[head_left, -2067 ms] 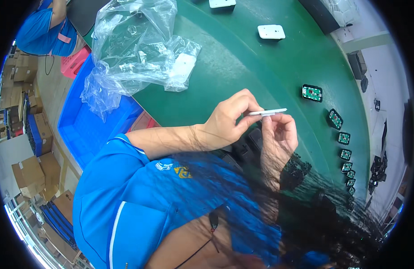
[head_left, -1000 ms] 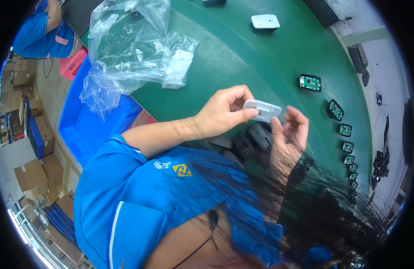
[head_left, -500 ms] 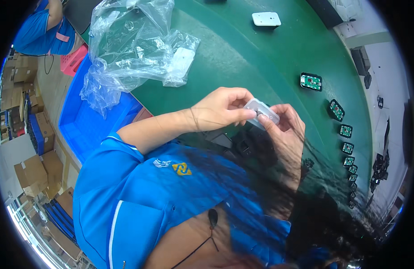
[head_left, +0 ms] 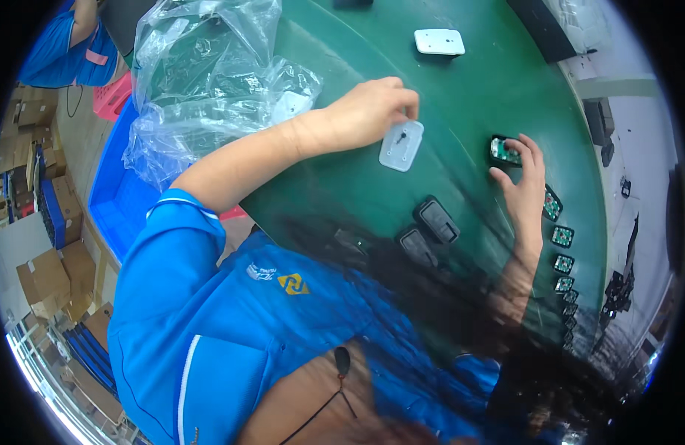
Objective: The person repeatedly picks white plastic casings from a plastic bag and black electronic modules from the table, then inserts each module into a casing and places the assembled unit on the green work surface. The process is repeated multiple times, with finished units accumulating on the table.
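Note:
My left hand (head_left: 377,111) is closed, its fingertips at the upper edge of a translucent white plastic cover (head_left: 402,148). The cover has rounded corners and a small dark part on its face. Over at the right, my right hand (head_left: 524,174) has its thumb and fingers apart around a black casing with a green circuit board (head_left: 503,150) inside. The fingers cover part of that board, and whether they touch it I cannot tell.
Similar casings with boards (head_left: 563,236) line the table's right side. Two black shells (head_left: 437,220) lie near me. Farther off is a white cover (head_left: 439,42). A clear plastic bag (head_left: 209,81) spills over a blue bin (head_left: 109,200) at left. Another person's blue sleeve (head_left: 50,55) shows far left.
My hands have parted. The left carries the translucent cover left and away from me; the right has let go of it and moved right to the nearest board casing.

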A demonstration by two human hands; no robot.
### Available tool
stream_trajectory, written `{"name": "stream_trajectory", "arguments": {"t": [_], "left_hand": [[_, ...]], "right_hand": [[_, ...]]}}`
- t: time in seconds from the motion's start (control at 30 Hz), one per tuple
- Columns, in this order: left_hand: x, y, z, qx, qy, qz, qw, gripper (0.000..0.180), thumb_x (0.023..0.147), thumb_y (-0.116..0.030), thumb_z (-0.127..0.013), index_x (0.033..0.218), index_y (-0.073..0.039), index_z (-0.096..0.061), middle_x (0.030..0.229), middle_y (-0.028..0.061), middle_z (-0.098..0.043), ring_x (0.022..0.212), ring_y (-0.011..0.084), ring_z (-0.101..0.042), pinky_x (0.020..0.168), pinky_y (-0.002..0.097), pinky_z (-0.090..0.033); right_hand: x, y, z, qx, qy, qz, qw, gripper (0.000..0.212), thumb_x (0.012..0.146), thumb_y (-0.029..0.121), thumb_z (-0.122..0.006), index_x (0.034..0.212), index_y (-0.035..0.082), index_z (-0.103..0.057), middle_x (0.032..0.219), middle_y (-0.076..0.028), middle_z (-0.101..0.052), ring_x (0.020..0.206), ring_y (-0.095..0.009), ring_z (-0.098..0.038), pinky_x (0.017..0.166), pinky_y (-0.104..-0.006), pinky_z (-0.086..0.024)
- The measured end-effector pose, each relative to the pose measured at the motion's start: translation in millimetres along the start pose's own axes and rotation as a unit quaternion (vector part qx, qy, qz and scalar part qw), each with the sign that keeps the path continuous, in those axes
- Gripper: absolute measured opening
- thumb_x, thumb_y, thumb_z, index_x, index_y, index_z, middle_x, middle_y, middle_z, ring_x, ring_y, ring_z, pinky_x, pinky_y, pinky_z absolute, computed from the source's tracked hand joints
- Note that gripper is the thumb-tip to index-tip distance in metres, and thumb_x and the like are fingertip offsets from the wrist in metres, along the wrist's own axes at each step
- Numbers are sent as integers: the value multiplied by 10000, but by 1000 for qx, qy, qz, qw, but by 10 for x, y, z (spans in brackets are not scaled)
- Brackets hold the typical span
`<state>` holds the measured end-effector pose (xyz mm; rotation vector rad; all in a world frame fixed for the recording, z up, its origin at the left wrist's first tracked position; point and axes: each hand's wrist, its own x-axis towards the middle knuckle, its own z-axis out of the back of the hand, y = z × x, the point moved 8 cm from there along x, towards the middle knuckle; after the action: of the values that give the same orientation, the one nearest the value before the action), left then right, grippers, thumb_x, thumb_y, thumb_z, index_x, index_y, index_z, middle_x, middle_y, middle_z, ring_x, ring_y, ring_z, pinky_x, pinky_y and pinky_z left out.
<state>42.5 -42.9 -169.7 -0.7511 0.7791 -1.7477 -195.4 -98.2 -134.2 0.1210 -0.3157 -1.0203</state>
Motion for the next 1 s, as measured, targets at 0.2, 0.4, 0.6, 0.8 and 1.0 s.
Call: {"name": "stream_trajectory", "arguments": {"t": [0.2,0.4,0.6,0.8,1.0], "left_hand": [[-112,-177,-64,130,-32,-68,989,208,803,-184,-653,929,-45,-564,905,142,-492,844,303,-551,715,370,-476],[-495,-349,-159,267,-136,-76,951,595,625,-308,-769,1062,-15,-490,976,122,-482,869,302,-490,765,375,-445],[-388,-378,-224,220,-57,-85,970,371,729,-74,-651,1070,-46,-508,1101,97,-523,1066,272,-493,868,377,-414],[-298,-398,-217,182,-37,-175,967,341,772,-50,-570,1111,-55,-533,1122,76,-563,1103,247,-508,928,370,-409],[-440,-226,-11,29,-77,-149,985,486,811,41,-539,1281,-71,-489,1371,84,-469,1280,272,-427,1052,409,-354]], "right_hand": [[75,7,-93,165,-15,-40,985,414,792,108,-691,1180,68,-555,1104,-120,-566,998,-241,-562,878,-324,-437],[-443,15,-71,215,63,-213,951,319,796,271,-720,977,60,-562,702,-10,-606,606,-77,-518,564,-237,-411],[-730,45,24,214,11,-161,963,271,817,166,-693,1034,20,-623,1037,-102,-616,924,-220,-599,795,-320,-470],[-667,465,141,133,-16,-94,986,367,782,99,-703,1130,33,-603,1067,-130,-621,963,-277,-592,835,-357,-474],[-252,1083,2,170,6,84,982,405,746,53,-710,1138,55,-607,1084,-116,-624,989,-275,-587,854,-356,-479]]}}
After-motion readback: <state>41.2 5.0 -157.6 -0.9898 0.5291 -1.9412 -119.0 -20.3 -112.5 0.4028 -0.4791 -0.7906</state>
